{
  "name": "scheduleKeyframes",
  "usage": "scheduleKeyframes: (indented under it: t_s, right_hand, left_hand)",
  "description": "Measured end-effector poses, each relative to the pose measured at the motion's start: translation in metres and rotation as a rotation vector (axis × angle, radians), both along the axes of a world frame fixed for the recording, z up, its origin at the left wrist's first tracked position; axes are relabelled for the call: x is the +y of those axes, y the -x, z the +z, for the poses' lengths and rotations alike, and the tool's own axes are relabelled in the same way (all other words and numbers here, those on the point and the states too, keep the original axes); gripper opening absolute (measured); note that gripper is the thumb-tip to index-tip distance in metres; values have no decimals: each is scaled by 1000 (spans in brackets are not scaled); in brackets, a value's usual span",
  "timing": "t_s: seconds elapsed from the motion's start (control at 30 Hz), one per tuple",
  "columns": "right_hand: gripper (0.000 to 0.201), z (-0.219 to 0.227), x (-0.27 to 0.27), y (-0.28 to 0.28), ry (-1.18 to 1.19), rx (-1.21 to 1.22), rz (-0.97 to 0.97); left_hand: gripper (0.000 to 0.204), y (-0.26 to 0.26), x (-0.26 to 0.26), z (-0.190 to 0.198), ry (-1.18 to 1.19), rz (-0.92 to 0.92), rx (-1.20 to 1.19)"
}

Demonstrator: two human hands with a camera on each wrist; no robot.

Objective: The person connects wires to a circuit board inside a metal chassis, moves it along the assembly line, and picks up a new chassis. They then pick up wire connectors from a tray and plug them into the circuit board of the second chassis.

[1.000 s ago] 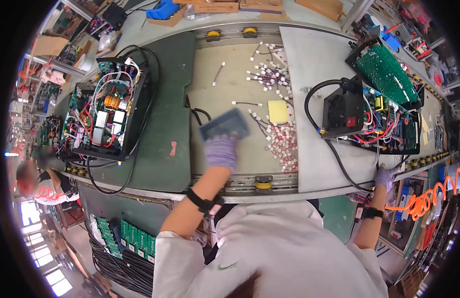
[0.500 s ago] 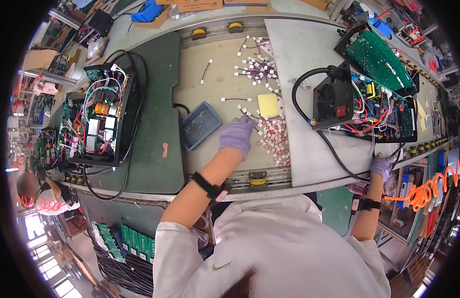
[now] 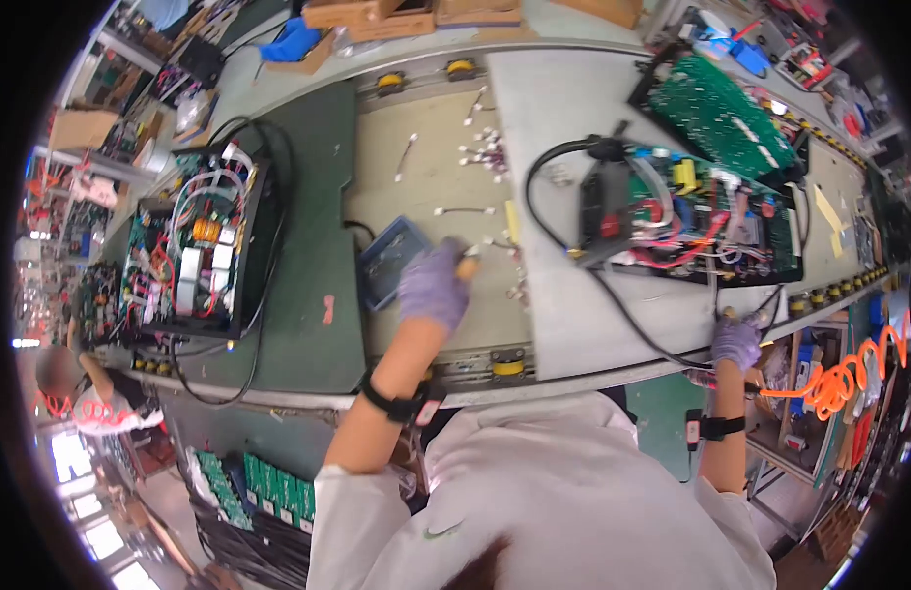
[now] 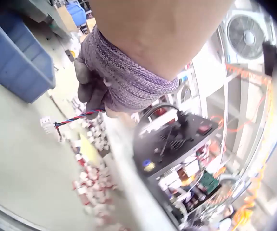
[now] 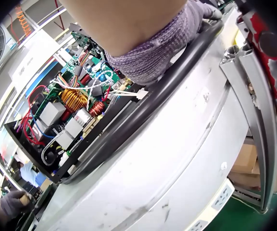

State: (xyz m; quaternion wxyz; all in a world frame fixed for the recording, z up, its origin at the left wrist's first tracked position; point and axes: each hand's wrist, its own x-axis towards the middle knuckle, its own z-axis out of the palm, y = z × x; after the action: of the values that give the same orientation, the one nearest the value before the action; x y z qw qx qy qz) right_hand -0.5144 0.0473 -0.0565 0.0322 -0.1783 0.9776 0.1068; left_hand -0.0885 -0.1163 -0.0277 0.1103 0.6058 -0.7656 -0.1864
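The left hand (image 3: 434, 285), fingers curled, pinches a twisted connector cable (image 4: 76, 118) above the desk (image 3: 406, 197) near the blue bin (image 4: 13, 67), seemingly a pick-up step that next calls for lifting clear, while the right hand (image 3: 736, 342) is beside the black power cord (image 5: 179, 74), grip impossible to tell.

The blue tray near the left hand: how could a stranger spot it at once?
In the head view, find the beige strip between the dark green board and the pale board. On it, by the green board's edge and beside the left hand, sits the blue tray. Its open-topped box shape sets it apart from the thin, white-ended cables nearby.
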Motion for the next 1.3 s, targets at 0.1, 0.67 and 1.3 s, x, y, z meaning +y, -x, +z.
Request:
scheduleKeyframes:
  t_s: [0.1,0.67,1.3]
  right_hand:
    - [79,13,-6,-33,-131,-42,69]
    - [65,86,4,-120,-9,-241,517]
    - [23,47,-60,-192,925,-665,1356]
  left_hand:
    - [34,-11,20,20,230,-12,251]
    - [17,-15,91,112,-317,-86,1221]
    - [44,-18,78,35,623,521,549]
